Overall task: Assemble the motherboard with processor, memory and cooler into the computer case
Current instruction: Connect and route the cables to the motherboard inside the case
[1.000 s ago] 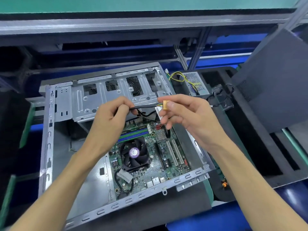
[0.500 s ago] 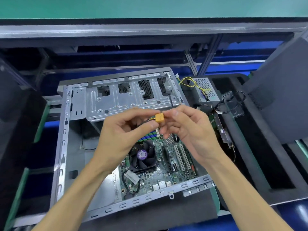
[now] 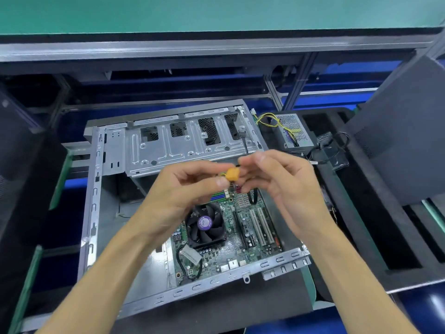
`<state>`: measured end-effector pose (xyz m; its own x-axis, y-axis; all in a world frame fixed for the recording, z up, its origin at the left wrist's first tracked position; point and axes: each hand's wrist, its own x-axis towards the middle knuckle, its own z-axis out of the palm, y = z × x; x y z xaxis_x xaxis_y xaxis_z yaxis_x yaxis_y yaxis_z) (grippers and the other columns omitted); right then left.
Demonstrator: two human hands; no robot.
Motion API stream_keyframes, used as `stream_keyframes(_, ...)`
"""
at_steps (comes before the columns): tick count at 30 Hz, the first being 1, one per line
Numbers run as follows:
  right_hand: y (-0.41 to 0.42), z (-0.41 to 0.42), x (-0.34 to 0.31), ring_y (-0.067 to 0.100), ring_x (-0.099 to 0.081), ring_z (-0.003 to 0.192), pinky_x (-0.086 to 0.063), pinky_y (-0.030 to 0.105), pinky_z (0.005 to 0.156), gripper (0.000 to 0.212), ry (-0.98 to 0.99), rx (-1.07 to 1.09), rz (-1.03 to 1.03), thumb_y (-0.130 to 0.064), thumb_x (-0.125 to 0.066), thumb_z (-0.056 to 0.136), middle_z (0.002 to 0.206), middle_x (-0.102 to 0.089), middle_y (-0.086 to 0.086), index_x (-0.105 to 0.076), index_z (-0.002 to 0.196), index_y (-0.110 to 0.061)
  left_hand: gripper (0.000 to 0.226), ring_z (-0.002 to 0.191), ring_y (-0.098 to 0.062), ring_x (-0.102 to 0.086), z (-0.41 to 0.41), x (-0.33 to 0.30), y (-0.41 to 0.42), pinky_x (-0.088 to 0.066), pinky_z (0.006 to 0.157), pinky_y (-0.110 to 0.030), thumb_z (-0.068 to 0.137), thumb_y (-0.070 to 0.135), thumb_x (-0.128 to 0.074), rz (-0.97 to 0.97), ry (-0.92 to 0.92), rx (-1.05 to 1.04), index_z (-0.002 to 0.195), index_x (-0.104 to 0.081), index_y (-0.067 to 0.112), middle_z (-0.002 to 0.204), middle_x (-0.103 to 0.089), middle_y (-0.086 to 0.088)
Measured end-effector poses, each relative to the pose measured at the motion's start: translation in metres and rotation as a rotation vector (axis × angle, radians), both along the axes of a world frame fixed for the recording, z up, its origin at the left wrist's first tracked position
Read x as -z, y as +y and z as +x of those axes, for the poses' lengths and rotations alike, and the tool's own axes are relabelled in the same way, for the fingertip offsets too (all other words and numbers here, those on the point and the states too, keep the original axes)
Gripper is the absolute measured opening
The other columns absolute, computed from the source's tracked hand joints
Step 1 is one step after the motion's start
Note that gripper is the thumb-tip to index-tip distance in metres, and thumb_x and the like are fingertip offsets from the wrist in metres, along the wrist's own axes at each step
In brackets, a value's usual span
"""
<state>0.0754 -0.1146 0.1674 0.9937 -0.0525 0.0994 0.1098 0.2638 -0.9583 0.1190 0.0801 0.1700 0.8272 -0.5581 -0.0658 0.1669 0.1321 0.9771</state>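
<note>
An open grey metal computer case point(image 3: 96, 189) lies flat in front of me. Inside it sits the green motherboard point(image 3: 245, 247) with a black cooler fan point(image 3: 206, 225), blue and green memory slots point(image 3: 218, 196) and white expansion slots. Above the board, my left hand point(image 3: 183, 189) pinches a small orange cable connector point(image 3: 232, 175) between thumb and forefinger. My right hand point(image 3: 279, 184) meets it from the right, fingertips on the connector and its black cable point(image 3: 252, 197). The hands hide the board's upper part.
A grey power supply point(image 3: 292, 131) with yellow and black wires lies to the right of the case, beside loose black cables point(image 3: 332, 150). Black foam trays point(image 3: 375, 232) flank the case. A dark panel point(image 3: 404, 131) leans at the right. A metal rail and green surface run along the back.
The connector passed from my right hand's grip into a pinch shared by both hands. The view shifted so the case appears further right and lower.
</note>
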Motion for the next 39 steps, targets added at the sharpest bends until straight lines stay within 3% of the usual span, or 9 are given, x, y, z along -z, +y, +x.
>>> stream_keyframes(5, -0.040, -0.019, 0.022, 0.007, -0.072, 0.089, -0.054, 0.018, 0.080, 0.020, 0.114, 0.426, -0.527, -0.020, -0.060, 0.099, 0.090, -0.077, -0.009, -0.078, 0.090, -0.023, 0.015, 0.054, 0.000, -0.056, 0.002, 0.001, -0.028, -0.041, 0.055, -0.011, 0.071, 0.040, -0.085, 0.646, -0.354, 0.171, 0.080, -0.078, 0.031, 0.067, -0.069, 0.012)
stream_keyframes(9, -0.049, -0.042, 0.044, 0.000, -0.068, 0.103, -0.048, 0.008, 0.083, 0.019, 0.237, 0.414, -0.544, -0.018, -0.062, 0.099, 0.104, -0.075, -0.019, -0.074, 0.109, -0.029, 0.017, 0.052, 0.002, -0.052, -0.008, 0.033, -0.070, -0.049, 0.061, -0.024, 0.074, 0.040, -0.083, 0.894, -0.467, 0.294, 0.073, -0.071, 0.028, 0.052, -0.057, 0.019)
stream_keyframes(12, -0.046, -0.057, 0.054, -0.008, -0.061, 0.112, -0.046, 0.007, 0.089, 0.028, 0.286, 0.357, -0.449, -0.019, -0.060, 0.100, 0.116, -0.070, -0.027, -0.069, 0.125, -0.028, 0.017, 0.062, -0.003, -0.053, -0.010, 0.062, -0.094, -0.053, 0.069, -0.030, 0.077, 0.036, -0.081, 0.942, -0.513, 0.347, 0.071, -0.065, 0.032, 0.057, -0.056, 0.018)
stream_keyframes(17, -0.046, -0.073, 0.064, 0.008, -0.060, 0.125, -0.042, 0.041, 0.110, 0.033, 0.343, 0.351, -0.174, -0.023, -0.050, 0.103, 0.130, -0.068, -0.012, -0.068, 0.128, -0.035, 0.014, 0.058, -0.003, -0.057, -0.009, 0.099, -0.121, -0.040, 0.048, -0.022, 0.075, 0.029, -0.080, 0.979, -0.548, 0.415, 0.071, -0.067, 0.023, 0.059, -0.061, 0.015)
stream_keyframes(20, -0.046, -0.076, 0.070, 0.009, -0.059, 0.127, -0.040, 0.044, 0.112, 0.033, 0.336, 0.350, -0.143, -0.028, -0.048, 0.102, 0.131, -0.067, -0.011, -0.068, 0.127, -0.036, 0.014, 0.072, -0.014, -0.066, -0.009, 0.117, -0.131, -0.049, 0.056, -0.025, 0.073, 0.030, -0.081, 1.028, -0.575, 0.446, 0.076, -0.070, 0.022, 0.074, -0.069, 0.008)
stream_keyframes(26, -0.049, -0.072, 0.079, 0.016, -0.061, 0.125, -0.041, 0.051, 0.112, 0.035, 0.363, 0.351, -0.168, -0.034, -0.049, 0.098, 0.129, -0.069, -0.006, -0.069, 0.127, -0.034, 0.024, 0.064, -0.012, -0.061, -0.010, 0.129, -0.132, -0.052, 0.061, -0.029, 0.075, 0.038, -0.081, 0.981, -0.656, 0.507, 0.066, -0.062, 0.025, 0.065, -0.061, 0.013)
stream_keyframes(31, -0.047, -0.072, 0.080, 0.019, -0.062, 0.124, -0.041, 0.053, 0.111, 0.034, 0.349, 0.353, -0.168, -0.033, -0.048, 0.100, 0.128, -0.070, -0.003, -0.068, 0.128, -0.032, 0.013, 0.083, -0.009, -0.068, -0.010, 0.134, -0.124, -0.059, 0.079, -0.029, 0.090, 0.025, -0.069, 0.880, -0.702, 0.588, 0.102, -0.074, 0.021, 0.100, -0.072, 0.007)
stream_keyframes(34, -0.047, -0.072, 0.080, 0.020, -0.062, 0.124, -0.042, 0.054, 0.110, 0.035, 0.353, 0.345, -0.162, -0.033, -0.045, 0.101, 0.128, -0.070, -0.003, -0.067, 0.129, -0.031, 0.006, 0.073, -0.006, -0.067, -0.006, 0.134, -0.126, -0.059, 0.072, -0.028, 0.085, 0.022, -0.074, 0.890, -0.596, 0.523, 0.089, -0.076, 0.019, 0.086, -0.074, 0.008)
stream_keyframes(39, -0.046, -0.071, 0.082, 0.019, -0.061, 0.125, -0.041, 0.052, 0.111, 0.035, 0.353, 0.364, -0.149, -0.032, -0.045, 0.100, 0.126, -0.070, -0.004, -0.069, 0.126, -0.031, 0.011, 0.055, -0.010, -0.067, 0.001, 0.134, -0.134, -0.041, 0.048, -0.008, 0.071, 0.022, -0.084, 0.901, -0.358, 0.474, 0.067, -0.077, 0.016, 0.060, -0.072, 0.001)
